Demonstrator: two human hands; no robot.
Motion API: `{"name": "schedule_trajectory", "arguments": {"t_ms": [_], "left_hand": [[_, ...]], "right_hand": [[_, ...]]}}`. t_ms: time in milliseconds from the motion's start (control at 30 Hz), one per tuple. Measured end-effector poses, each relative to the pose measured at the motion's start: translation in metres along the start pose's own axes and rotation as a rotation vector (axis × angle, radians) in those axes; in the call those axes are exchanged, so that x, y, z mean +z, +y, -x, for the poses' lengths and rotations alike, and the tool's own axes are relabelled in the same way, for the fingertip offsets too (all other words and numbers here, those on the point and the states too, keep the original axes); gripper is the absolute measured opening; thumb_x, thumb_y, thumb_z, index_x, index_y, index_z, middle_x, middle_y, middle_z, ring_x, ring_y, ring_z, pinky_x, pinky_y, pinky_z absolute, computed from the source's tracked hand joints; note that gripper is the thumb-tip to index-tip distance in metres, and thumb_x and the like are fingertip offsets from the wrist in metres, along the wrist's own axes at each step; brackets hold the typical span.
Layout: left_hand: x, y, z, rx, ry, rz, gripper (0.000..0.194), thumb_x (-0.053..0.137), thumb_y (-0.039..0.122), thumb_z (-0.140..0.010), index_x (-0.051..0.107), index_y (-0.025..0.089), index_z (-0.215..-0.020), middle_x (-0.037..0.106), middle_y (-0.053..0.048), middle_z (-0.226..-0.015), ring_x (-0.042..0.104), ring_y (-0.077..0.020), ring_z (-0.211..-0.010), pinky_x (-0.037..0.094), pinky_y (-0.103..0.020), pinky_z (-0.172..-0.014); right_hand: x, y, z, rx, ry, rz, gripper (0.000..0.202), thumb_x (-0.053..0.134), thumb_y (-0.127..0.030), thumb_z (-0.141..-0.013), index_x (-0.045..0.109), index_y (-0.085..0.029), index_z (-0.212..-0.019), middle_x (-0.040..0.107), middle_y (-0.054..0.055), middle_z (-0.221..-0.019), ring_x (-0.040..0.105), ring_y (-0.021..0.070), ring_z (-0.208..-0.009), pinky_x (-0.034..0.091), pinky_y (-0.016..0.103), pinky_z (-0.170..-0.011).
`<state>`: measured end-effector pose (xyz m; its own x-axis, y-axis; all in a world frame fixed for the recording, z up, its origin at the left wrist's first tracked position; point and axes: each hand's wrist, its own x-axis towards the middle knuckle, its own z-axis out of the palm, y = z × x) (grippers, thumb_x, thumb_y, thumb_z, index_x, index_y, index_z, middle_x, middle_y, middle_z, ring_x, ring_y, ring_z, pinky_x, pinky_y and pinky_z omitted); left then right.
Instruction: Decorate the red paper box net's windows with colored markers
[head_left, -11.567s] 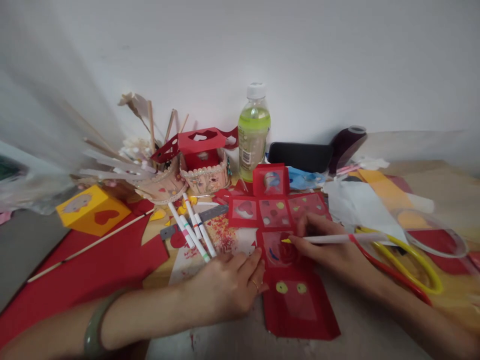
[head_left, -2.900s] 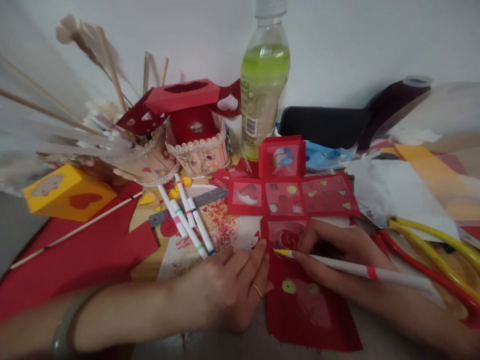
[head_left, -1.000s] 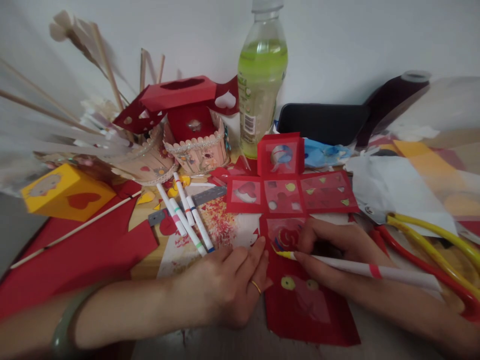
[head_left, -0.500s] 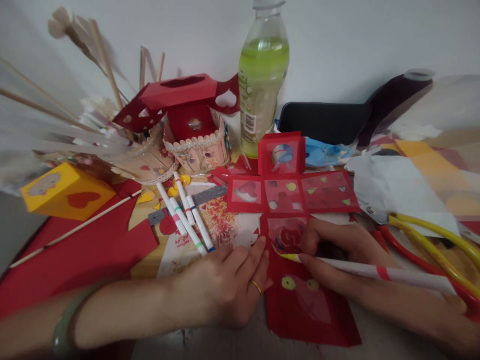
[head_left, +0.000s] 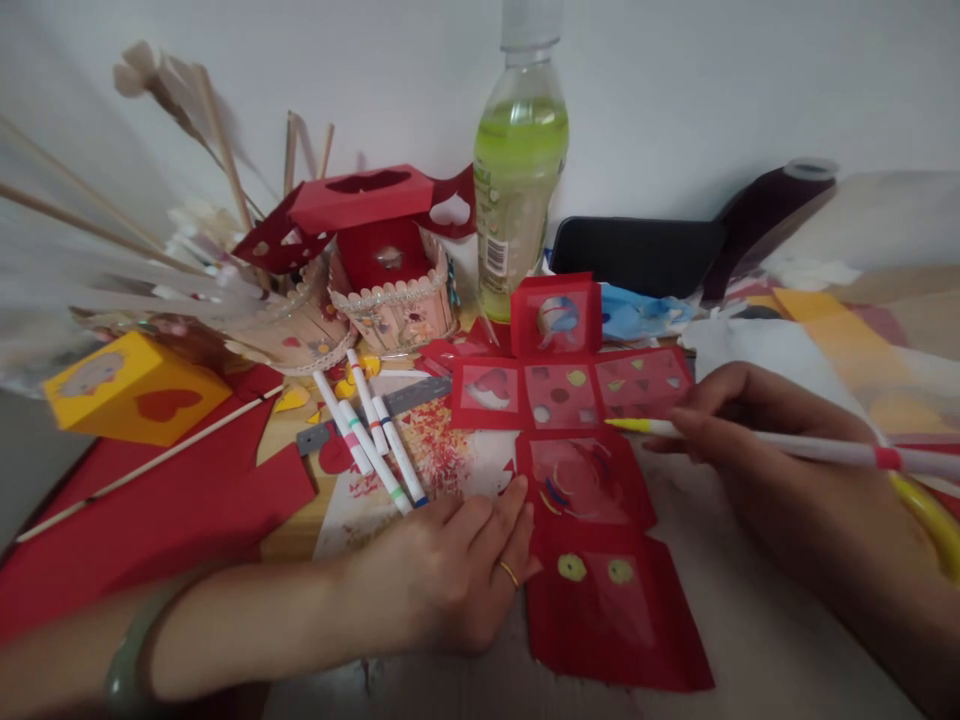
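A red card cutout [head_left: 551,620] lies unfolded in a cross of joined panels, with clear windows and coloured drawings. One panel near the middle carries curved strokes in yellow, blue and red; two yellow round spots mark the panel below it. My left hand [head_left: 469,565] has its bent fingers closed at the card's left edge, the thumb mostly hidden. Above the card's right side, my right hand [head_left: 739,450] pinches a white marker [head_left: 810,443] with a yellow tip and a red band. Its tip points left, over the boundary between two panels.
Several white markers [head_left: 379,445] lie left of the card beside a grey ruler [head_left: 424,393]. Behind stand a green-drink bottle [head_left: 517,170], a decorated wooden-stick basket [head_left: 397,320] and a black phone [head_left: 637,260]. A yellow box [head_left: 135,390] sits far left; a yellow handle [head_left: 930,525] shows at right.
My right hand has lifted with the marker from the drawn panel and moved up and right, uncovering that panel. My left hand has stayed at the card's edge. The view has shifted slightly.
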<state>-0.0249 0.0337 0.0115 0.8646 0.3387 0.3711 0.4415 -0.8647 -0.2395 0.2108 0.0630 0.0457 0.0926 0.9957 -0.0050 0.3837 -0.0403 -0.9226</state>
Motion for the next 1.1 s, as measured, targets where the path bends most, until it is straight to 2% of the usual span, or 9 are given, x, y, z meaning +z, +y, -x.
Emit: {"name": "schedule_trajectory", "arguments": {"t_ms": [100,267,367,500,633,800,1100], "left_hand": [[0.001,0.001,0.001,-0.004,0.008,0.000,0.026,0.050,0.024,-0.091,0.063,0.003,-0.100,0.066,-0.020,-0.106,0.065,-0.0197,-0.066,0.053,-0.029,-0.048],[0.002,0.001,0.001,-0.013,0.011,0.014,0.026,0.050,0.023,-0.091,0.063,0.003,-0.101,0.066,-0.020,-0.106,0.066,-0.0202,-0.068,0.054,-0.030,-0.050],[0.002,0.001,0.001,0.005,0.003,0.008,0.025,0.053,0.023,-0.089,0.063,0.003,-0.101,0.066,-0.020,-0.107,0.065,-0.0206,-0.068,0.054,-0.030,-0.050],[0.002,0.000,0.001,0.006,-0.001,-0.003,0.026,0.054,0.024,-0.089,0.063,0.003,-0.101,0.065,-0.020,-0.107,0.065,-0.0205,-0.069,0.053,-0.029,-0.049],[0.002,0.001,0.002,0.004,0.005,-0.004,0.025,0.053,0.023,-0.089,0.064,0.003,-0.101,0.066,-0.019,-0.107,0.065,-0.0199,-0.069,0.054,-0.029,-0.050],[0.002,0.001,0.000,-0.002,-0.001,-0.016,0.025,0.048,0.022,-0.091,0.064,0.004,-0.101,0.066,-0.018,-0.108,0.065,-0.0193,-0.068,0.054,-0.029,-0.050],[0.000,0.000,0.000,0.011,-0.002,-0.007,0.025,0.053,0.023,-0.088,0.064,0.004,-0.100,0.066,-0.019,-0.106,0.065,-0.0201,-0.067,0.054,-0.029,-0.050]], "right_hand": [[0.000,0.000,-0.004,0.036,0.022,-0.041,0.027,0.066,-0.040,-0.076,0.050,-0.024,-0.062,0.057,-0.002,-0.063,0.054,0.0141,-0.059,0.038,0.024,-0.050],[0.006,0.005,-0.004,-0.075,-0.159,0.023,0.022,0.066,-0.034,-0.075,0.051,-0.023,-0.064,0.052,-0.003,-0.062,0.048,0.0131,-0.056,0.036,0.024,-0.047],[0.007,0.009,-0.004,-0.115,-0.214,0.058,0.020,0.061,-0.029,-0.076,0.046,-0.022,-0.064,0.049,-0.004,-0.060,0.043,0.0116,-0.052,0.032,0.023,-0.044],[0.005,0.013,-0.004,-0.146,-0.207,0.141,0.019,0.054,-0.023,-0.078,0.041,-0.022,-0.063,0.046,-0.004,-0.059,0.040,0.0113,-0.053,0.032,0.023,-0.045],[0.003,0.015,-0.005,-0.181,-0.196,0.209,0.019,0.052,-0.024,-0.079,0.041,-0.022,-0.064,0.045,-0.004,-0.059,0.039,0.0116,-0.054,0.032,0.024,-0.046],[0.003,0.013,-0.004,-0.198,-0.211,0.221,0.019,0.053,-0.023,-0.079,0.042,-0.022,-0.063,0.047,-0.004,-0.058,0.040,0.0111,-0.052,0.032,0.023,-0.045],[0.007,0.012,-0.005,-0.208,-0.219,0.225,0.019,0.055,-0.022,-0.078,0.044,-0.022,-0.062,0.050,-0.004,-0.058,0.043,0.0109,-0.052,0.034,0.023,-0.045]]}}
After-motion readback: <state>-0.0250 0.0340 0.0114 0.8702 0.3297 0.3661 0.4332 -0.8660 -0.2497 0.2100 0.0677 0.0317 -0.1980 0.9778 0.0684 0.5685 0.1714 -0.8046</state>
